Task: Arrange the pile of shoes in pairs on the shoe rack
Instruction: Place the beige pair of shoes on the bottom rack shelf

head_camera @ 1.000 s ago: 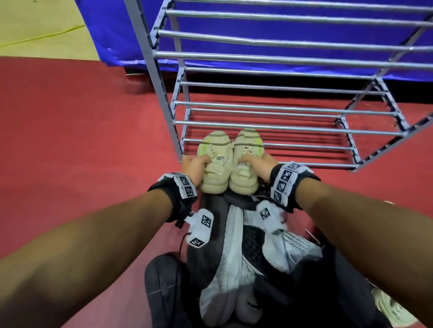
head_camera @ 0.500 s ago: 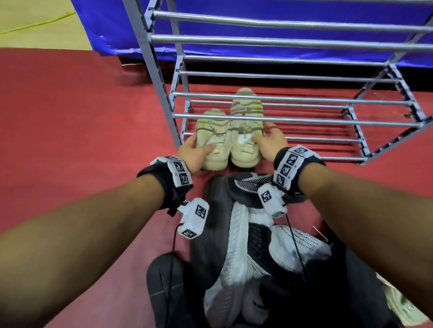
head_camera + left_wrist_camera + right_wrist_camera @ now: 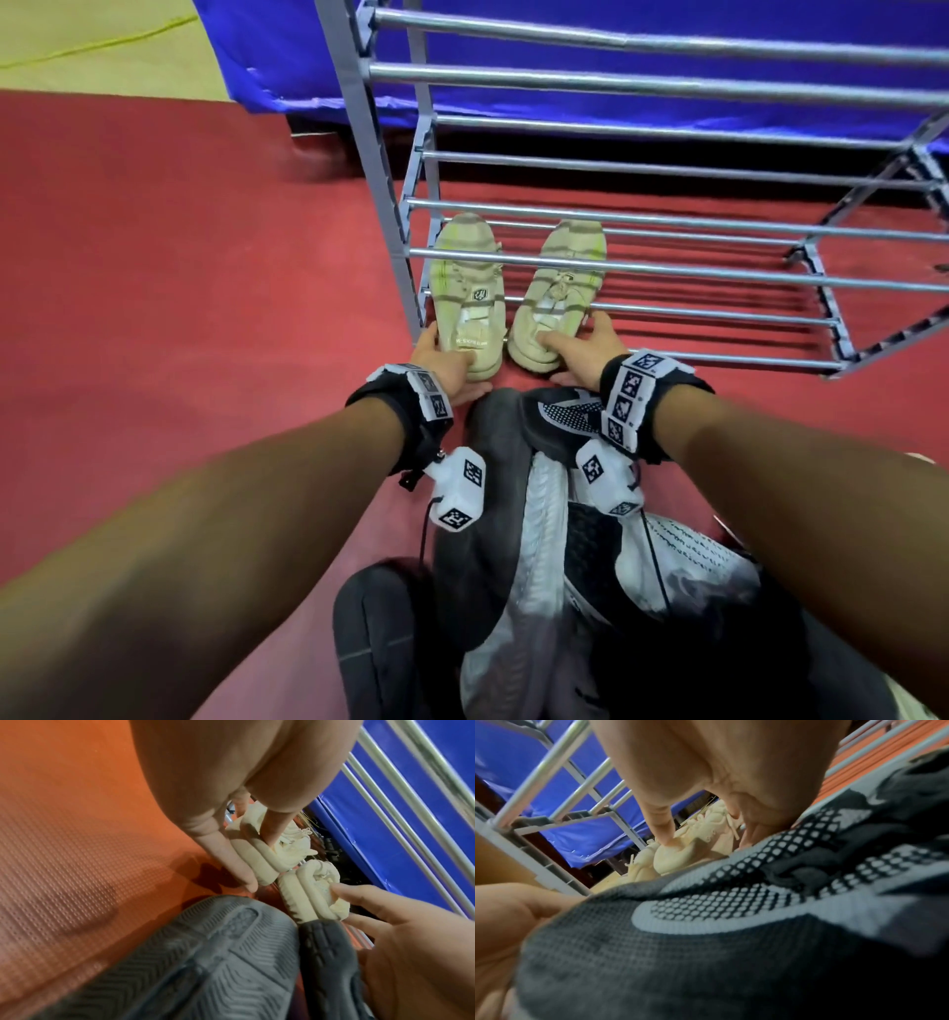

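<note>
Cream sneaker pair [image 3: 513, 293] | shoe rack [image 3: 667, 267] bottom tier | left hand [image 3: 445, 362], right hand [image 3: 580, 349] each grip a heel | risk: toes snag rack bars, pair splays.

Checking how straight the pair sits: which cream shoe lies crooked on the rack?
The right cream shoe, held by the right hand, angles toe-right; the left cream shoe points straight in.
</note>
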Tool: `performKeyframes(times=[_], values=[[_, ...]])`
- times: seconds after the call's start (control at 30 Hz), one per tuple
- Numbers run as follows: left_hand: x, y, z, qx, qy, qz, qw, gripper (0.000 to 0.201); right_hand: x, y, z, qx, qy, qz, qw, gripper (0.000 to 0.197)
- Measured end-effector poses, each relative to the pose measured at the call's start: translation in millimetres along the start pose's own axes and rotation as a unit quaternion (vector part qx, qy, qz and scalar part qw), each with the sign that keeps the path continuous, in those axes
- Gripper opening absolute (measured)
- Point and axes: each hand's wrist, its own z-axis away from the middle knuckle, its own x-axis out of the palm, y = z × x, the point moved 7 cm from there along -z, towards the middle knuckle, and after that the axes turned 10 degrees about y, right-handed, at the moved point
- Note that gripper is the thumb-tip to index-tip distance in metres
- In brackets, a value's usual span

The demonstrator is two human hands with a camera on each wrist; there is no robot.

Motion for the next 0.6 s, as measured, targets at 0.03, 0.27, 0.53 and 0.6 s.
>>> performKeyframes(times=[0.03,0.27,0.53,0.6], values=[[2,2,-1,0.015,0.009,0.012,1.000,0.061,1,1,2,0.004,-0.005,-0.013,1.000,0.075],[7,26,-15,0.102,0.055,0.009,0.993,0.053,4,1,-5,-0.043,0.027,-0.009,0.999,0.044],[6,12,-22,0.058,0.113,0.075,0.989,0.051,9,-5,-3,-0.066,0.019,0.008,0.998,0.045],[6,13,-23,0.074,0.131,0.082,0.985,0.051,4,-10,-4,-0.097,0.044,0.013,0.994,0.045]])
